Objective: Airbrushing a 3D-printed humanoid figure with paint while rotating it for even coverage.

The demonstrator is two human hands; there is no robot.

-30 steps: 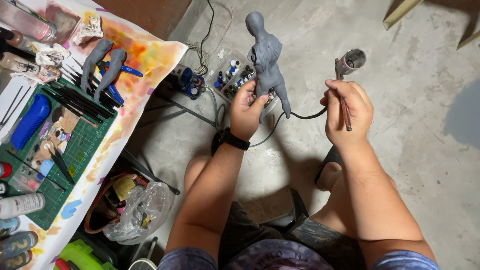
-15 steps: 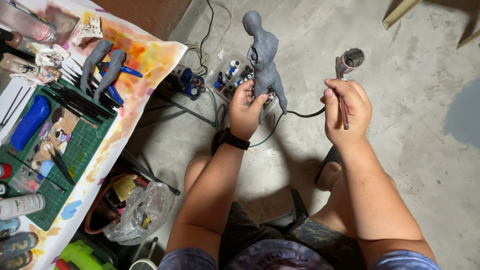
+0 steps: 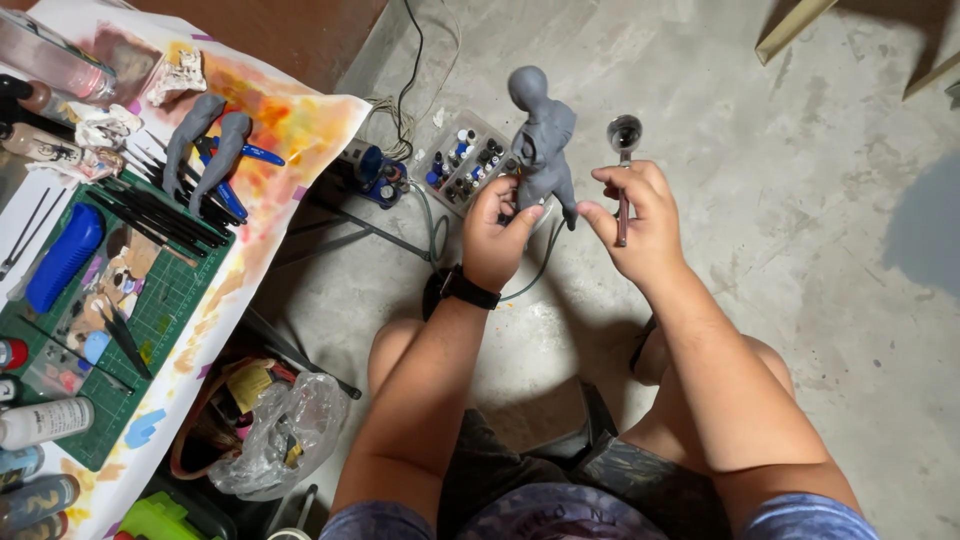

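Observation:
My left hand [image 3: 497, 232] grips a grey humanoid figure [image 3: 541, 137] by its lower end and holds it upright over the concrete floor. The figure has a smooth round head and no arms attached. My right hand [image 3: 632, 218] holds an airbrush [image 3: 624, 165] with a small metal cup on top, close to the figure's right side. A thin hose [image 3: 540, 262] hangs down from the airbrush between my hands. A black watch [image 3: 468, 289] sits on my left wrist.
A tray of small paint bottles [image 3: 462, 160] lies on the floor behind the figure. At left, a paint-stained sheet [image 3: 270, 120] carries two grey arm parts [image 3: 205, 140], brushes, a green cutting mat [image 3: 150, 320] and bottles. A plastic bag [image 3: 280, 430] sits by my left knee.
Both hands have moved closer together. The airbrush in my right hand has come in towards the figure, which has turned slightly in my left hand.

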